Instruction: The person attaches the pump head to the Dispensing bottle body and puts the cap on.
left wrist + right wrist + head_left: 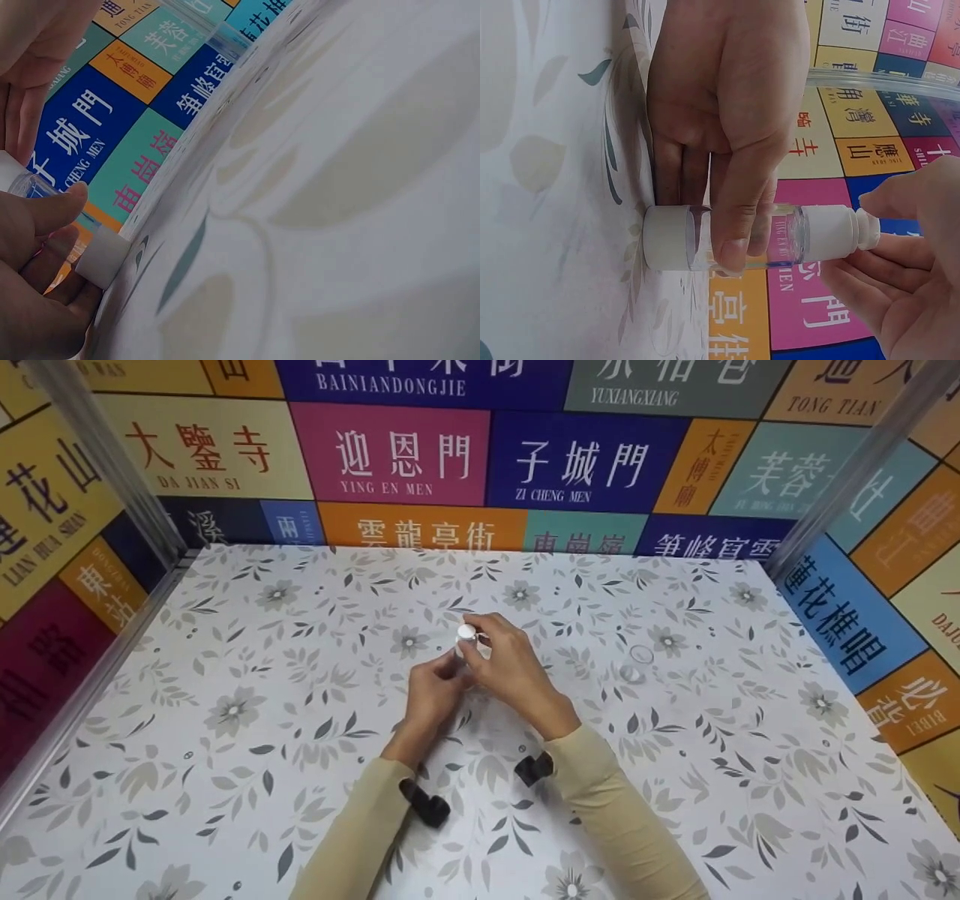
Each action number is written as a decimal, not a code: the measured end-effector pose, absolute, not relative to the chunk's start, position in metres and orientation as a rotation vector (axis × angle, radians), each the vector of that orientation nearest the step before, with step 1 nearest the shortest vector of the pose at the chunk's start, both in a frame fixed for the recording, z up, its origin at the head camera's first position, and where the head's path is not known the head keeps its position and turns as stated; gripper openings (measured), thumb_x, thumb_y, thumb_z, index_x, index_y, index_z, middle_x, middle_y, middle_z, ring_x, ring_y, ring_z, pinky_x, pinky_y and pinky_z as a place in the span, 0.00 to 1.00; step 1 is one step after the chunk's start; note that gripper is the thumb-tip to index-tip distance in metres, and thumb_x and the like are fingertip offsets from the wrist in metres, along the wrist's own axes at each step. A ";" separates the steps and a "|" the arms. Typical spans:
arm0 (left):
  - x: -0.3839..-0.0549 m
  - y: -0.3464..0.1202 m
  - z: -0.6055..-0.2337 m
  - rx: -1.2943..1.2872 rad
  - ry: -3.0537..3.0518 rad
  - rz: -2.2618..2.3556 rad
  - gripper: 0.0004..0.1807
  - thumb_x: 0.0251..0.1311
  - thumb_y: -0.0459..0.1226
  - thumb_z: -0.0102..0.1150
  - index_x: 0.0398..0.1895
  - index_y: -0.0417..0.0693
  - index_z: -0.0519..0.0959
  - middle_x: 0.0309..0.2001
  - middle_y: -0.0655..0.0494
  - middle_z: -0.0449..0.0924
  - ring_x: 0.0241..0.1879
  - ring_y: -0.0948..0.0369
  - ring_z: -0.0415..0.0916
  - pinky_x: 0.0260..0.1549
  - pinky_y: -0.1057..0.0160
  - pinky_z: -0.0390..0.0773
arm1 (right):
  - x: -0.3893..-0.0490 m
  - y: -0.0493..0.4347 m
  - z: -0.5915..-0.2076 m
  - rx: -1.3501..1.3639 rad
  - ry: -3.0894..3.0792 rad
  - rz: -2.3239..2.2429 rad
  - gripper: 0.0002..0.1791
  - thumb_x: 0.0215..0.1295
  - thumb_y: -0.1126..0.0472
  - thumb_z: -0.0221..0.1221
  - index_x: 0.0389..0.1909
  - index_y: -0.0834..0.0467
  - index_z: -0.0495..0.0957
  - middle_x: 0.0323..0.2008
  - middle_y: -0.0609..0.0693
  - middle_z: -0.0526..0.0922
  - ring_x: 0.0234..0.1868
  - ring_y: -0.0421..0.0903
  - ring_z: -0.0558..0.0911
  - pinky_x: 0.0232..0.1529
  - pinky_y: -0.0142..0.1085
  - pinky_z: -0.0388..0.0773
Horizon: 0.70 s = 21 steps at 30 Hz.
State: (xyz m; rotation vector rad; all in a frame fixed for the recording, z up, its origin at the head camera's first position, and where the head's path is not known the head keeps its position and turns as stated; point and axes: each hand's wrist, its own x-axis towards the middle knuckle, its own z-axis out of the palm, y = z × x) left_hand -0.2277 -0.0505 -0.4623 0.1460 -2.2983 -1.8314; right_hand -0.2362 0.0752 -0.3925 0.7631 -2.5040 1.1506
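Note:
A small clear pump bottle with a white base and white pump top stands upright, its base right at the tabletop. My left hand grips the clear body, thumb on one side and fingers round the other; the right wrist view shows this left hand closely. At the pump top, my right hand pinches the white head between thumb and fingers. That right hand also shows beside the head in the right wrist view. A clear cap lies on the table, to the right of both hands.
A white tablecloth with grey flowers and leaves covers the table. Colourful panels with printed characters stand behind and at both sides. Clear posts rise at the back corners. Black devices are worn at both wrists.

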 end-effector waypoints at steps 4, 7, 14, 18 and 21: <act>-0.227 -0.051 -0.462 0.148 -2.294 -1.843 0.23 0.51 0.25 0.65 0.54 0.41 0.83 0.51 0.42 0.86 0.43 0.59 0.81 0.47 0.63 0.82 | -0.237 0.075 -0.393 0.781 -2.497 1.158 0.19 0.68 0.67 0.59 0.57 0.69 0.77 0.52 0.62 0.83 0.53 0.55 0.84 0.56 0.37 0.83; -0.227 -0.051 -0.461 0.150 -2.290 -1.855 0.22 0.53 0.26 0.66 0.54 0.41 0.83 0.50 0.42 0.86 0.43 0.57 0.82 0.46 0.62 0.83 | -0.237 0.075 -0.393 0.795 -2.487 1.170 0.18 0.67 0.69 0.60 0.57 0.70 0.77 0.51 0.63 0.84 0.53 0.56 0.85 0.56 0.37 0.83; -0.227 -0.051 -0.460 0.152 -2.283 -1.899 0.23 0.53 0.29 0.70 0.55 0.42 0.82 0.53 0.42 0.84 0.54 0.52 0.83 0.55 0.57 0.82 | -0.237 0.076 -0.391 0.785 -2.487 1.196 0.19 0.66 0.68 0.62 0.56 0.70 0.77 0.50 0.63 0.84 0.53 0.56 0.85 0.56 0.38 0.83; -0.227 -0.051 -0.460 0.149 -2.288 -1.902 0.25 0.53 0.29 0.71 0.57 0.41 0.80 0.57 0.40 0.81 0.60 0.48 0.80 0.60 0.54 0.79 | -0.237 0.077 -0.390 0.774 -2.504 1.203 0.20 0.66 0.67 0.63 0.57 0.70 0.77 0.51 0.63 0.84 0.54 0.55 0.85 0.55 0.38 0.83; -0.226 -0.050 -0.460 0.157 -2.290 -1.904 0.25 0.53 0.29 0.70 0.57 0.41 0.80 0.58 0.40 0.80 0.61 0.48 0.78 0.62 0.54 0.78 | -0.236 0.078 -0.389 0.761 -2.511 1.195 0.22 0.65 0.66 0.64 0.58 0.70 0.77 0.52 0.63 0.83 0.54 0.55 0.85 0.55 0.37 0.83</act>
